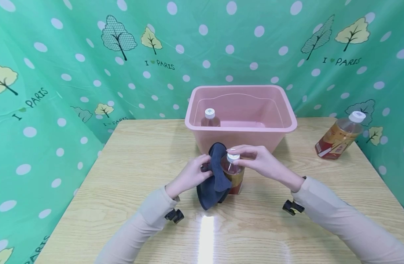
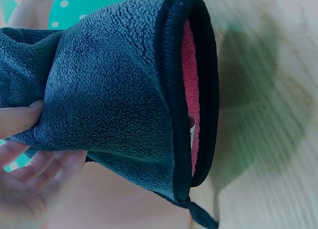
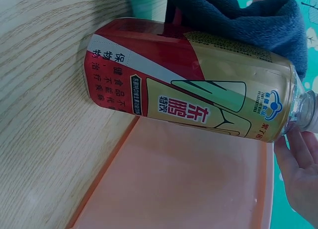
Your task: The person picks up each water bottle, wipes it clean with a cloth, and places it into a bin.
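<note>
A dark blue-grey towel (image 2: 109, 80) with black edging and a pink inner side hangs folded from my left hand (image 1: 193, 174), which pinches it between thumb and fingers. Right beside it stands a drink bottle (image 3: 189, 80) with a gold and red label, white cap on top. My right hand (image 1: 259, 161) holds that bottle by its cap, thumb on one side and fingers on the other. In the head view the towel overlaps the bottle's left side. Part of the left hand's fingers is hidden behind the cloth.
Just behind the hands is a pink plastic bin (image 1: 241, 129), with one white-capped bottle (image 1: 210, 119) inside at the left. Another bottle (image 1: 340, 135) leans at the table's right edge. A green polka-dot curtain (image 1: 228, 47) backs the wooden table (image 1: 139, 157).
</note>
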A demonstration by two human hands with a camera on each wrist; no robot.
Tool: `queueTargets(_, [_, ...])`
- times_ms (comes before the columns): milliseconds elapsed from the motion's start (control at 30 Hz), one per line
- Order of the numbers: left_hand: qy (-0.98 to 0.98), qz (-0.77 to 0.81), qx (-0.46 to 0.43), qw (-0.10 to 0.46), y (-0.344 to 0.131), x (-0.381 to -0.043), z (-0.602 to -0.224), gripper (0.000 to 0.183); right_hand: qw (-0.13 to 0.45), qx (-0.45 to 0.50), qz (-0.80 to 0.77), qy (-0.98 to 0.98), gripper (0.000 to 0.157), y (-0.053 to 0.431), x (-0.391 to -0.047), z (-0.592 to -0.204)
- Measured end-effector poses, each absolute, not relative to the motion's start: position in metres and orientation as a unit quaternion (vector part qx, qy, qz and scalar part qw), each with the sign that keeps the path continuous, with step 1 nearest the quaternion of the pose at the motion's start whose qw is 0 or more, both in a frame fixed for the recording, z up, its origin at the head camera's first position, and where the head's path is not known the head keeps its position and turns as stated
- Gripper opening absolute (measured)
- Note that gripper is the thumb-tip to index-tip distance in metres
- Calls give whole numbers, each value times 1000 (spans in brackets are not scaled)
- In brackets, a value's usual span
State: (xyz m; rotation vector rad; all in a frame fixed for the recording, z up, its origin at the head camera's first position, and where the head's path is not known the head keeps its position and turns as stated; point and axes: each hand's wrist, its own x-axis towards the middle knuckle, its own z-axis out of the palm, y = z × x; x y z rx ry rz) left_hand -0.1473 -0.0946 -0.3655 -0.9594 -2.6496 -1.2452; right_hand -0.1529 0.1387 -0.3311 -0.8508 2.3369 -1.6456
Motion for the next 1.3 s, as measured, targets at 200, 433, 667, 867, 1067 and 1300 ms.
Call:
queueTargets(200, [-863, -394, -315, 30, -94, -149, -375, 18, 81, -286, -549, 781, 34, 139, -153, -330])
queueTargets(433, [-871, -367, -325, 28, -95, -153, -385, 21, 77, -290, -552, 778, 33, 139, -154, -330])
queueTargets(667, [-877, -350, -328, 19, -95, -155, -393, 18, 81, -290, -553, 777, 35, 139, -153, -331])
queueTargets(867, [-881, -352, -317, -12, -94, -156, -400, 17, 86, -284, -552, 779, 35, 139, -154, -331])
queueTargets(1067, [-887, -335, -316, -22, -95, -157, -406, 15, 86, -284, -552, 779, 33, 139, -154, -332])
queueTargets(1300, [-885, -340, -315, -34, -97, -157, -408, 14, 83, -289, -545, 783, 34, 138, -154, -330])
